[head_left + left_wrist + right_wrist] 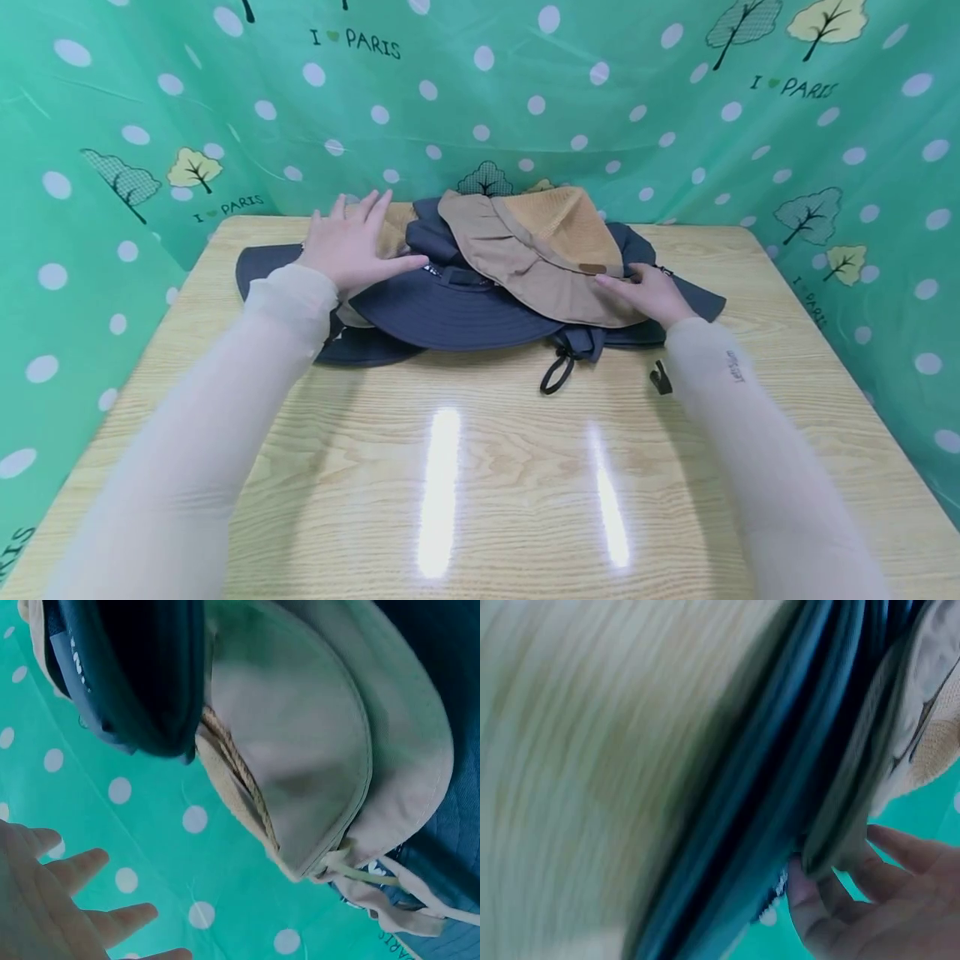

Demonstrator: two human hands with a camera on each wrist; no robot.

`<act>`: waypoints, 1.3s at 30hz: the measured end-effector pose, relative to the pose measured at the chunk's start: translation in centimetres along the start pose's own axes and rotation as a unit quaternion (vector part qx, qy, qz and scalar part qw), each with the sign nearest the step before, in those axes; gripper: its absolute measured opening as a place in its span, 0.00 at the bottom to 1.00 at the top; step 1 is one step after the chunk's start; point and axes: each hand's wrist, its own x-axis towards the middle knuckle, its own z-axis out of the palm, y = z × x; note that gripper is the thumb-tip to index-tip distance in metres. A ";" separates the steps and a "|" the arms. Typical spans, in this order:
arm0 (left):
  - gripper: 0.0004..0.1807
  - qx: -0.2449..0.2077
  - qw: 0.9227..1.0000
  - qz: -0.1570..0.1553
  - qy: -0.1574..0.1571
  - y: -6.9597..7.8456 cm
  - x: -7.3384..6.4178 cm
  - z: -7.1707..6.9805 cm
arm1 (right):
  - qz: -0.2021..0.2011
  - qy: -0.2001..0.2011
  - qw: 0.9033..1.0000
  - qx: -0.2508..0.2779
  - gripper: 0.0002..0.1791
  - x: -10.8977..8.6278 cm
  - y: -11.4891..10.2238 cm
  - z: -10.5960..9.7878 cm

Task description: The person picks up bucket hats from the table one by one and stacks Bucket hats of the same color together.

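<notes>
Several sun hats lie piled at the back of the table. Topmost is a beige hat [517, 262] with a tan knit-looking crown and a small brown label. My right hand [652, 296] pinches its brim at the right end; the right wrist view shows thumb and fingers around the edge of the beige brim [847, 787]. Beneath it spreads a navy wide-brimmed hat [450, 321]. My left hand [348, 250], fingers spread, is over the pile's left part, near another tan hat [393, 229]. In the left wrist view, those fingers hold nothing, apart from the beige brims [292, 727].
A black cord loop [557, 372] hangs from the pile's front, and a small black strap end [661, 379] lies on the wooden table [360, 467] near the right wrist. Behind and at both sides hangs a green dotted cloth [525, 75].
</notes>
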 end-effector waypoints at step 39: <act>0.45 -0.234 0.968 -0.046 -0.081 7.2 7.4 -0.1 | -0.113 -0.031 0.948 0.296 0.30 -1.0 5.6 -1.4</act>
